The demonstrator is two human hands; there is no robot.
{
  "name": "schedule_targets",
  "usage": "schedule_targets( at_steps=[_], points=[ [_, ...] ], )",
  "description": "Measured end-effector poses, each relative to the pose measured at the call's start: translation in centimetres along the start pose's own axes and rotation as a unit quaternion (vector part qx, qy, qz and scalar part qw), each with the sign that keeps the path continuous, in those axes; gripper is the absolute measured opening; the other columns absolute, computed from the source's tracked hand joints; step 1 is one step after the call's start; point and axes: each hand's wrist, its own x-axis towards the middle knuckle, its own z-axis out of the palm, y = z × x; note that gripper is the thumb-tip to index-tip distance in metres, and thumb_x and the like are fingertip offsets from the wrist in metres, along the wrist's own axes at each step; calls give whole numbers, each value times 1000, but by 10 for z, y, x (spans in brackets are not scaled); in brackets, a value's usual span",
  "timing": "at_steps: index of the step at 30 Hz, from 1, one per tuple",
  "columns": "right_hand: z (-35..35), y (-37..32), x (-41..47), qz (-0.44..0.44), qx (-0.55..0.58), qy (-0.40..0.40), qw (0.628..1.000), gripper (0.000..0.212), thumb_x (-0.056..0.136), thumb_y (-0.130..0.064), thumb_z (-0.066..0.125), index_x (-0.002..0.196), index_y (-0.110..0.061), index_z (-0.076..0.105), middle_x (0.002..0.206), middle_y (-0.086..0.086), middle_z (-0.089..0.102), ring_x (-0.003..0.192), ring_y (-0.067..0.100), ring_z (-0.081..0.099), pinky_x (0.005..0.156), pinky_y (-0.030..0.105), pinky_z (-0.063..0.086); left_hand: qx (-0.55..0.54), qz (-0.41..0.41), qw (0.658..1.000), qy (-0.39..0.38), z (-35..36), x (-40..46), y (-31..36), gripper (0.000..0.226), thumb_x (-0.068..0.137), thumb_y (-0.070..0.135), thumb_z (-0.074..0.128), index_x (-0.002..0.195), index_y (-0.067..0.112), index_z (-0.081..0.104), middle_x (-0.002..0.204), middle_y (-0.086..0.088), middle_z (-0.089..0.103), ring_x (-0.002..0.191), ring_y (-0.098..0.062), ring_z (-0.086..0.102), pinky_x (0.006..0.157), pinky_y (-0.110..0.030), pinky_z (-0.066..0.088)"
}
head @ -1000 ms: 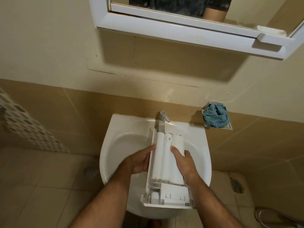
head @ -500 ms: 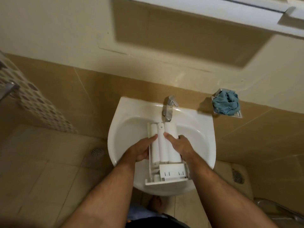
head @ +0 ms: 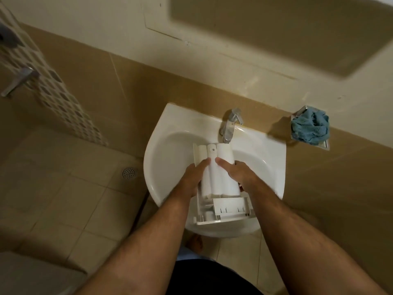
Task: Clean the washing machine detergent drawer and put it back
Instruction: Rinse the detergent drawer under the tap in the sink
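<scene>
White detergent drawer [head: 219, 177], gripped between left hand [head: 192, 177], right hand [head: 239, 174]

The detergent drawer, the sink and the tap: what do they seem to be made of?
Detergent drawer: probably matte white moulded plastic, with thin ribs and clips. Sink: likely glazed ceramic, glossy white and thick-rimmed. Tap: shiny silver metal, perhaps chromed.
</scene>
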Motion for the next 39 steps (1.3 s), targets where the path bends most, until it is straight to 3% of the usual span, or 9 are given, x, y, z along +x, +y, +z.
schedule_targets(
  at_steps=[2, 5, 10, 12, 18, 23, 27, 33, 39],
  points=[
    [-4, -4, 0, 10, -32, -18, 999, 62, 70, -79, 61, 98, -24, 59, 82, -5, 65, 70, 15, 64, 50, 24, 44, -20, 2, 1000, 15, 1, -2, -5, 53, 91, 43, 65, 129, 6, 58, 100, -5, 74, 85, -18, 72, 56, -25, 56],
    [-4, -7, 3, -13, -71, -37, 997, 67, 72, -73, 65, 113, -20, 59, 83, -5, 64, 70, 15, 63, 51, 27, 45, -73, -3, 997, 36, 3, -3, -18, 56, 88, 52, 65, 123, 9, 61, 103, -9, 75, 90, -23, 73, 66, -32, 59],
    [5, -27, 14, -95, -139, -51, 984, 78, 76, -66, 67, 131, -12, 55, 126, 10, 63, 103, 26, 61, 84, 33, 46, -165, 28, 977, 131, 9, -2, -33, 54, 82, 57, 69, 111, 11, 65, 101, -11, 74, 91, -27, 72, 74, -37, 59],
    [4, -32, 18, -110, -164, -25, 980, 81, 74, -70, 67, 128, -10, 58, 125, 9, 64, 107, 26, 61, 86, 33, 47, -192, 54, 968, 150, 18, 0, -33, 52, 84, 55, 67, 112, 11, 66, 100, -10, 75, 90, -24, 73, 73, -34, 59],
    [-22, -27, 28, -145, -279, 67, 947, 71, 71, -79, 59, 111, -20, 62, 103, 2, 69, 93, 23, 64, 83, 38, 52, -222, 126, 955, 153, 52, 13, -41, 60, 89, 47, 65, 136, 12, 54, 125, -10, 67, 113, -22, 64, 107, -44, 46],
    [-35, -8, 40, -135, -337, 82, 928, 69, 78, -68, 60, 132, -26, 52, 108, -1, 69, 100, 22, 64, 89, 40, 51, -271, 159, 947, 69, 62, 25, -49, 81, 80, 44, 74, 148, 18, 39, 143, -14, 53, 129, -33, 53, 113, -54, 36],
    [-46, 5, 38, -129, -373, 142, 908, 66, 71, -73, 59, 123, -32, 56, 110, -1, 67, 100, 24, 61, 82, 39, 42, -267, 162, 948, 58, 63, 28, -46, 57, 97, 34, 58, 147, 14, 41, 142, -16, 54, 130, -35, 52, 112, -57, 36],
    [-53, 23, 36, -107, -362, 70, 923, 74, 70, -74, 57, 131, -33, 47, 113, -4, 66, 100, 22, 59, 89, 44, 43, -215, 54, 975, 16, 58, 28, -30, 56, 100, 46, 43, 145, 12, 42, 139, -19, 56, 126, -36, 55, 108, -56, 42],
    [-38, 2, 36, -132, -381, 108, 909, 80, 81, -81, 34, 141, -29, 41, 127, 3, 62, 115, 27, 58, 98, 48, 40, -232, 19, 971, -52, 54, 18, -29, 59, 100, 44, 41, 147, 8, 40, 144, -21, 50, 132, -37, 49, 113, -54, 35]
  ],
)
